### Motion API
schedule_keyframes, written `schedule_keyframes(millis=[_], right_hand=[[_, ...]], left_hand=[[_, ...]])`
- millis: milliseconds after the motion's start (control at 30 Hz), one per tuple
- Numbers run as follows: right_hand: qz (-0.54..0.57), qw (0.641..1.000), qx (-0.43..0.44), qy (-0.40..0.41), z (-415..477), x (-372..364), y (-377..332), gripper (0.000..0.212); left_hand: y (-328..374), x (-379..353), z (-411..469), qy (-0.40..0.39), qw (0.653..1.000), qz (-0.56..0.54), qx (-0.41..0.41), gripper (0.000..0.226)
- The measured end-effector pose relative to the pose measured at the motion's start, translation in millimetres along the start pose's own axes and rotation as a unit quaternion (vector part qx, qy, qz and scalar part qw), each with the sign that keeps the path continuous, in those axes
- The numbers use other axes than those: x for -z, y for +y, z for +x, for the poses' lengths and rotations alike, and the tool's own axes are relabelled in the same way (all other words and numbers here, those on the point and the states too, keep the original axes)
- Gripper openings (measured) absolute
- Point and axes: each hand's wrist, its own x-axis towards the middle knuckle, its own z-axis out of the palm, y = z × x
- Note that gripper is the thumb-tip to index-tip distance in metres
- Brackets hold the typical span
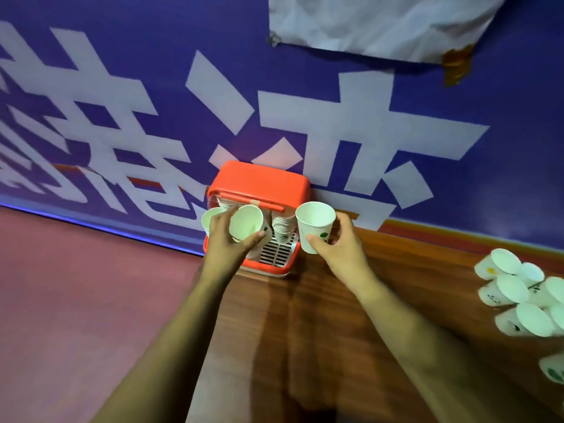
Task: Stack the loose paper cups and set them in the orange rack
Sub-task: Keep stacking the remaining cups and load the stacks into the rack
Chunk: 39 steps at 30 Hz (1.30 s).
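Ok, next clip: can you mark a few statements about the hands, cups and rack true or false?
1. The right hand holds one paper cup with its mouth up. True.
2. The left hand is empty. False: it grips a tilted cup in front of the orange rack.
3. The orange rack stands against the blue wall. True.
4. The rack holds no cups yet. False: a stack of cups shows inside it.
5. The loose cups lie on the floor at the left. False: they are on the wooden table, at the right.
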Motion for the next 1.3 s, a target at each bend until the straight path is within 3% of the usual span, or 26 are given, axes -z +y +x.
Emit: schedule_keyframes(millis=[167,467,667,1000,1300], right_hand=[[0.0,1.0,-0.006,-0.013,4,-32,-12,0.068],[-0.022,1.0,-0.016,-0.006,17,-66,-3,0.071],[0.014,0.999,-0.023,-0.021,28,-94,12,0.073],[0.019,0.998,0.053,-0.026,47,-142,14,0.066],[-0.05,0.996,0.06,-0.035,54,-168,40,0.064]], left_hand=[[-17,3,17,0.029,0.998,0.047,-0.007,0.078],[-67,-22,26,-0.055,0.985,0.161,-0.034,0.084],[-95,-32,22,-0.07,0.991,0.108,-0.03,0.102],[-133,-28,15,-0.081,0.995,0.037,0.041,0.056],[-128,-27,12,-0.08,0.989,-0.081,0.096,0.04]])
